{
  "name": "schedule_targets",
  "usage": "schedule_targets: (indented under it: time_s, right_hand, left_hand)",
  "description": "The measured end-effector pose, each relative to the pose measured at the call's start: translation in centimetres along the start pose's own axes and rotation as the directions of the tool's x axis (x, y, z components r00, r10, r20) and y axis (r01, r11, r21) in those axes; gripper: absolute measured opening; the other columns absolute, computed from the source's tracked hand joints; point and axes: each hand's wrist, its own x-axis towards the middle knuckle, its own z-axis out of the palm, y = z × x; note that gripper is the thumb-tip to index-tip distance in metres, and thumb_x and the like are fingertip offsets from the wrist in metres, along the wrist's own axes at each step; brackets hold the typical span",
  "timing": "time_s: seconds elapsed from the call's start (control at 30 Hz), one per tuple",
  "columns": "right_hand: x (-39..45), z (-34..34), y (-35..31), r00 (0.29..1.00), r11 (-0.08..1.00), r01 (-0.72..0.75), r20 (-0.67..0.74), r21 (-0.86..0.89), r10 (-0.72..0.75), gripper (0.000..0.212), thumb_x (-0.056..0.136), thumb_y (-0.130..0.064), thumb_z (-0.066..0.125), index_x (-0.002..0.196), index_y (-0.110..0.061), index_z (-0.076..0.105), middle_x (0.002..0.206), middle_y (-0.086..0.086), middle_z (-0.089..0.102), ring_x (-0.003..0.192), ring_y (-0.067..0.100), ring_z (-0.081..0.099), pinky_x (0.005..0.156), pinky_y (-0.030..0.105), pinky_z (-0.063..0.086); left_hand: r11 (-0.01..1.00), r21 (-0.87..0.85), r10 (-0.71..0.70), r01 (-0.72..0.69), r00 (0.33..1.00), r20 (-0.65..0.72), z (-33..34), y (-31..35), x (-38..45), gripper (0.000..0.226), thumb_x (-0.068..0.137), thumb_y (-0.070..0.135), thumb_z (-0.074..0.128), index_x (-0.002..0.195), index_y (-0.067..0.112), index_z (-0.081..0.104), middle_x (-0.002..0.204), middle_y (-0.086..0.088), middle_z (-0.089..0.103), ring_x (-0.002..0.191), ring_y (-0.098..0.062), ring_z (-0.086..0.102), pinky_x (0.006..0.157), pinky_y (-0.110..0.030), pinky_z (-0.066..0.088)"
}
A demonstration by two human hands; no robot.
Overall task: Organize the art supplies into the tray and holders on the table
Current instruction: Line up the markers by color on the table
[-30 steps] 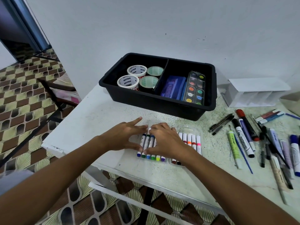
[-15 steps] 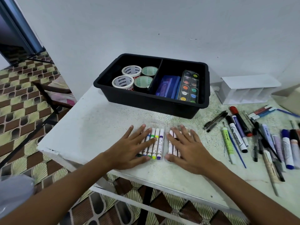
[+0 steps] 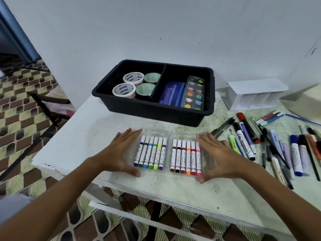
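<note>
While the left hand (image 3: 119, 153) and right hand (image 3: 220, 157) lie flat and open, holding nothing, beside the marker case (image 3: 169, 153), its light, slippery plastic seems best gripped at the outer edges.

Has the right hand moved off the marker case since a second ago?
Yes. The right hand has slid right, off the markers, to the open marker case's right edge, nearer the loose pens; it lies flat.
</note>
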Motion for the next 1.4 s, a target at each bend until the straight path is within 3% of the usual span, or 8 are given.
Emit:
schedule_targets:
  time_s: [0.2, 0.33, 0.6, 0.73, 0.9, 1.07, 1.23, 1.4]
  right_hand:
    - [0.3, -0.1, -0.1, 1.0, 0.994, -0.017, 0.016, 0.112, 0.015, 0.14, 0.052, -0.079, 0.071, 0.145, -0.036, -0.024, 0.152, -0.016, -0.027, 0.143, 0.005, -0.022, 0.115, 0.045, -0.01]
    - [0.2, 0.3, -0.2, 1.0, 0.982, -0.012, -0.02, 0.19, 0.016, 0.143, 0.049, -0.076, 0.076, 0.15, -0.035, -0.017, 0.158, -0.015, -0.018, 0.143, 0.001, -0.015, 0.118, 0.037, -0.005]
    - [1.0, 2.6, -3.8, 0.984, 0.962, 0.066, -0.18, 0.267, -0.018, 0.142, 0.044, -0.077, 0.076, 0.139, -0.045, -0.025, 0.157, -0.015, -0.003, 0.136, 0.003, 0.004, 0.111, 0.034, 0.008]
    - [1.8, 3.2, -4.7, 0.974, 0.92, 0.122, -0.221, 0.372, -0.04, 0.131, 0.059, -0.061, 0.081, 0.141, -0.046, -0.02, 0.14, -0.021, 0.015, 0.127, -0.003, 0.014, 0.108, 0.024, 0.019]
    - [3.7, 4.4, -5.2, 0.922, 0.767, 0.23, -0.386, 0.599, 0.024, 0.096, 0.078, -0.024, 0.08, 0.146, -0.04, 0.013, 0.116, -0.009, 0.06, 0.104, 0.008, 0.057, 0.093, 0.027, 0.049]
    - [4.7, 3.4, -5.3, 0.877, 0.514, 0.374, -0.474, 0.772, 0.073, 0.049, 0.087, -0.015, 0.061, 0.133, -0.028, 0.05, 0.115, -0.003, 0.059, 0.102, 0.016, 0.059, 0.087, 0.029, 0.05]
    - [5.8, 3.6, -6.0, 0.919, 0.686, 0.354, -0.372, 0.635, -0.131, 0.048, 0.086, -0.031, 0.065, 0.13, -0.013, 0.059, 0.132, -0.02, 0.045, 0.129, 0.0, 0.042, 0.099, 0.01, 0.04]
    - [6.1, 4.3, -5.3, 0.89, 0.799, 0.373, -0.424, 0.473, -0.164, 0.053, 0.08, -0.04, 0.069, 0.128, -0.017, 0.062, 0.136, -0.009, 0.048, 0.129, 0.007, 0.041, 0.102, 0.035, 0.045]
  left_hand:
    - [0.986, -0.165, -0.016, 0.01, 0.999, -0.038, -0.6, 0.9, 0.4, 0.128, 0.054, 0.075, 0.076, 0.141, 0.056, -0.016, 0.16, 0.015, 0.009, 0.144, -0.004, 0.008, 0.119, -0.038, 0.009]
    - [0.919, -0.387, 0.029, -0.076, 0.992, -0.126, -1.2, 1.4, -0.3, 0.128, 0.061, 0.042, 0.09, 0.147, 0.05, -0.004, 0.143, 0.037, 0.021, 0.125, 0.02, 0.035, 0.095, -0.005, 0.037]
    - [0.679, -0.705, -0.08, -0.203, 0.935, -0.346, -3.1, 4.4, -1.9, 0.131, 0.06, 0.028, 0.088, 0.149, 0.048, -0.006, 0.141, 0.04, 0.031, 0.117, -0.009, 0.061, 0.074, -0.034, 0.06]
    - [0.58, -0.789, -0.187, -0.203, 0.91, -0.371, -3.2, 4.3, -2.9, 0.109, 0.054, 0.033, 0.092, 0.144, 0.037, 0.031, 0.127, 0.003, 0.064, 0.105, -0.021, 0.068, 0.077, -0.041, 0.06]
    - [0.898, -0.341, 0.104, -0.28, 0.885, -0.454, -2.4, 3.8, -3.7, 0.06, 0.069, 0.04, 0.082, 0.119, 0.012, 0.067, 0.12, 0.003, 0.068, 0.11, -0.005, 0.064, 0.092, -0.023, 0.053]
    - [0.929, 0.0, 0.354, -0.371, 0.886, -0.301, -0.6, 2.3, -3.7, 0.06, 0.08, 0.05, 0.066, 0.125, 0.01, 0.065, 0.134, -0.001, 0.059, 0.128, -0.012, 0.051, 0.104, -0.024, 0.044]
    - [0.914, 0.102, 0.405, -0.392, 0.887, -0.222, -0.4, 1.9, -3.7, 0.065, 0.078, 0.053, 0.063, 0.128, 0.012, 0.063, 0.139, -0.001, 0.054, 0.135, -0.013, 0.044, 0.108, -0.028, 0.04]
    - [0.929, 0.109, 0.369, -0.353, 0.895, -0.25, 0.5, 2.2, -4.1, 0.07, 0.082, 0.066, 0.055, 0.123, 0.01, 0.066, 0.139, -0.003, 0.054, 0.137, -0.008, 0.035, 0.114, -0.019, 0.028]
